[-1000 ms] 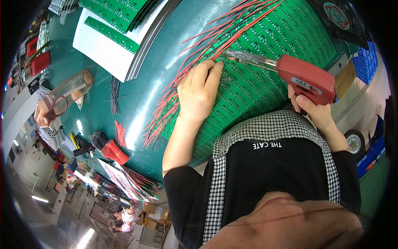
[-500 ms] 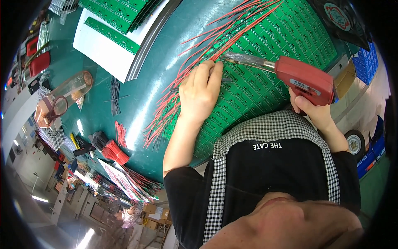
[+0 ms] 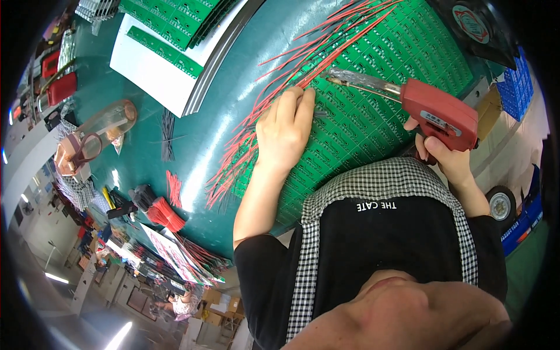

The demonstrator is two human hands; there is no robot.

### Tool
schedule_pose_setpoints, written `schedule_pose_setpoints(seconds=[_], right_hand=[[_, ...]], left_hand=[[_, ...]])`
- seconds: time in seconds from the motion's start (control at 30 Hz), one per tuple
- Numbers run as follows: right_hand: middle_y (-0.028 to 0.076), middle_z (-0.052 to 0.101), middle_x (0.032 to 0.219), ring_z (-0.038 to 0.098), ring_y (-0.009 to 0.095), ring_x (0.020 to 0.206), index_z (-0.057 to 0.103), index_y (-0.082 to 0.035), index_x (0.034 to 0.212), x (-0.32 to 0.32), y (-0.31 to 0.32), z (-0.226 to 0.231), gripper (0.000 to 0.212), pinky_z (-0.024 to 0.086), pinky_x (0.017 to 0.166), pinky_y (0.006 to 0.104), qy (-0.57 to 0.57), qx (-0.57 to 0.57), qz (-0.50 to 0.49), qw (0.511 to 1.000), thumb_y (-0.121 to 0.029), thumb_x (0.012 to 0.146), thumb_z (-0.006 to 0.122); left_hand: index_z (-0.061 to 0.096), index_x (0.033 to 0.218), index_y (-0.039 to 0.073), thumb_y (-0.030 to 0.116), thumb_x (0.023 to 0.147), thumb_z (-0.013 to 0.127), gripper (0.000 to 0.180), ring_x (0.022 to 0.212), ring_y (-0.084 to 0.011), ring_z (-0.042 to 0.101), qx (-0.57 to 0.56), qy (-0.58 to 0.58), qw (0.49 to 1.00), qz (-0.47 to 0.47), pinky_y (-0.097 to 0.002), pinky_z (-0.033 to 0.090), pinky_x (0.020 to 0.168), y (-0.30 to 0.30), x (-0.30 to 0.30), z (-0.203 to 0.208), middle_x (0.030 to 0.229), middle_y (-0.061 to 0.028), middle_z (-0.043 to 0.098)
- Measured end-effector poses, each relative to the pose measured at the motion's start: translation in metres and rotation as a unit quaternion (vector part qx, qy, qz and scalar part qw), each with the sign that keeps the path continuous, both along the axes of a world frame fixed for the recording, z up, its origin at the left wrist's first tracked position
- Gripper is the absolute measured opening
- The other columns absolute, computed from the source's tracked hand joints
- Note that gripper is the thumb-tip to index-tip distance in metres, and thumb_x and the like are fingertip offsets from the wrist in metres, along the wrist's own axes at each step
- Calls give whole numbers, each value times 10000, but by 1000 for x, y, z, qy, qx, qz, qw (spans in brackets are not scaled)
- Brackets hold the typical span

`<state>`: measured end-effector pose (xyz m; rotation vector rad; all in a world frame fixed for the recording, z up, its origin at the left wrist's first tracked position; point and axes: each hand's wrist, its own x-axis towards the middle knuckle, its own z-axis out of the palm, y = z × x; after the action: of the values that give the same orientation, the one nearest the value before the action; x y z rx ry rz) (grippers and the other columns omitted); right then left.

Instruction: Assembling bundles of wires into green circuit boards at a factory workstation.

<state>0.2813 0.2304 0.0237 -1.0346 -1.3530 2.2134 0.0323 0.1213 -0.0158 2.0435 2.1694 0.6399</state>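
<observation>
My right hand grips a red soldering gun by its handle. The gun's long metal barrel points left, its tip a little to the right of my left fingertips, over a large sheet of green circuit boards. My left hand rests on the sheet, fingers bent and closed at the red wires; a red wire seems pinched there, though the fingers partly hide it. Many loose red and black wires lie across the boards and fan out past my left hand.
At the far left are a stack of green boards and a white sheet. A clear bottle-like container, dark wires and red wire bundles lie on the left. A black round-labelled object stands far right, near a blue crate.
The soldering gun has shifted slightly right, and its tip is farther from my left fingertips. My left hand stays at the wires. The whole view has drifted a little.
</observation>
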Motion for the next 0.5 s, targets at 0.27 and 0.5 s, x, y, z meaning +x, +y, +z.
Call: schedule_pose_setpoints(seconds=[0.27, 0.5], right_hand=[[164, 566, 1012, 514, 91, 589, 428, 15, 1195, 30, 21, 8, 417, 428, 512, 212, 71, 28, -98, 992, -85, 817, 574], [110, 588, 967, 441, 44, 523, 482, -10, 1158, 48, 81, 60, 339, 367, 440, 184, 69, 305, -183, 932, -167, 864, 542]], left_hand=[[587, 989, 31, 43, 715, 561, 275, 756, -203, 599, 4, 58, 998, -38, -295, 505, 579, 17, 9, -2, 921, -69, 562], [557, 1021, 9, 61, 745, 539, 281, 772, -227, 597, -31, 120, 992, -2, -312, 507, 590, -8, -15, 9, 953, -111, 557]])
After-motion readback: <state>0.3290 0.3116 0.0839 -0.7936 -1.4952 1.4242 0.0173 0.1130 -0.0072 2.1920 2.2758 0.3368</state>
